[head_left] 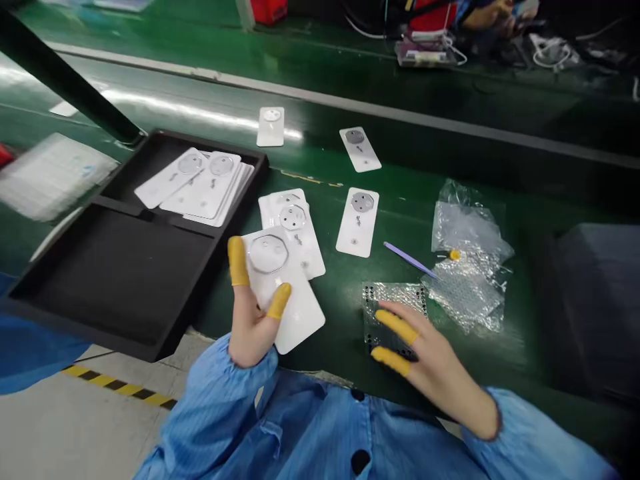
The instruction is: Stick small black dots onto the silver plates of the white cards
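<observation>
My left hand (250, 330), with yellow finger cots on finger and thumb, grips a white rectangular socket panel (301, 321) that has a round recess near its far end. Beneath and beyond it lie more white panels (313, 250), partly covered. My right hand (435, 363) also wears yellow finger cots. Its fingers are stretched out and apart over a clear sheet or bag with small black parts (395, 292) along its edges; whether they touch it I cannot tell. Just past that hand lies a purple pair of tweezers (407, 258).
At left stands a black two-section tray (120, 280) with overlapping white panels (200, 190) in its far section. Single panels (357, 223) lie on the green bench (325, 307). Crumpled clear bags (470, 267) are at right, beside a dark bin (595, 300). Another person's hand (487, 13) shows far off.
</observation>
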A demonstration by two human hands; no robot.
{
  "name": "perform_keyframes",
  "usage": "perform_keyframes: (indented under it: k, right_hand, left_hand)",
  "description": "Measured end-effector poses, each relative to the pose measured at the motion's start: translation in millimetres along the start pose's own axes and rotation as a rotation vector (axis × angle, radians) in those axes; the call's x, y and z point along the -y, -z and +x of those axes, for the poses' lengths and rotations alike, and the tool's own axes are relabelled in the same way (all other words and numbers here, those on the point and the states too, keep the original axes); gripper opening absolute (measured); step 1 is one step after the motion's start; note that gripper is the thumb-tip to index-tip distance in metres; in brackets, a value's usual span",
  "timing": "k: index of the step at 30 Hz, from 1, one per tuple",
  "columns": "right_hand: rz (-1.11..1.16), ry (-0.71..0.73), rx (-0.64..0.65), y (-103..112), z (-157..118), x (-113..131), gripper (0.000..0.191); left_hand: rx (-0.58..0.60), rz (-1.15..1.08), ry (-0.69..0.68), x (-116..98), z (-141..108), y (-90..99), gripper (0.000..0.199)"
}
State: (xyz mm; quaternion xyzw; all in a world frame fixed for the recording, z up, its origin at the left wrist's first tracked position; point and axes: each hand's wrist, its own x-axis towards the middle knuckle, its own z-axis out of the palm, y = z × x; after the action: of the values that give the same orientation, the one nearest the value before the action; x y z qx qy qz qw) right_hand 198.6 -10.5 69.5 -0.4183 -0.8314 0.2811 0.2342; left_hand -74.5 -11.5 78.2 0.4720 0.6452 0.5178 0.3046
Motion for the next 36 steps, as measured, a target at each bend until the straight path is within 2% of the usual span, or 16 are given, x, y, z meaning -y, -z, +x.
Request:
perform_keyframes:
  k: [3,5,9,11,14,18,21,24,30,34,36]
  right_hand:
    - [-0.113,0.079,0.063,-22,-43,-12,0.046]
    - [-0.076,0.093,0.001,-36,-53,-15,0.048]
    - [-0.007,0.024,-0.257,-44,-45,-11,0.050]
    - [-0.013,-0.015,-0.315,-42,-39,-7,0.047]
    - [0.026,-0.014,-0.269,-38,-36,-2,0.043]
    - [0.151,0.007,-0.166,-36,-36,1,0.045]
    - [0.253,-0.048,-0.226,-34,-33,3,0.042]
    - [0.244,-0.055,-0.269,-32,-29,4,0.036]
    - [0.134,0.020,-0.159,-35,-28,-1,0.035]
    - [0.019,0.155,-0.201,-44,-31,-4,0.039]
    - [0.005,0.171,-0.232,-48,-30,-6,0.039]
  left_hand:
    - [0.152,-0.046,0.221,5,-20,6.6,0.030]
    - [0.287,-0.058,0.321,3,-32,-3.2,0.020]
    - [0.546,-0.040,0.365,-2,-52,-39.6,0.021]
    - [0.627,-0.093,0.376,-3,-59,-55.7,0.023]
    - [0.679,-0.234,0.467,-2,-66,-69.9,0.027]
    - [0.663,-0.339,0.573,3,-68,-74.2,0.034]
    - [0.648,-0.326,0.550,5,-68,-74.0,0.031]
    - [0.664,-0.265,0.457,5,-69,-74.0,0.026]
    - [0.725,-0.058,0.197,6,-70,-71.6,0.022]
    - [0.700,0.050,0.118,10,-71,-70.9,0.019]
    - [0.703,0.077,0.103,12,-72,-72.3,0.020]
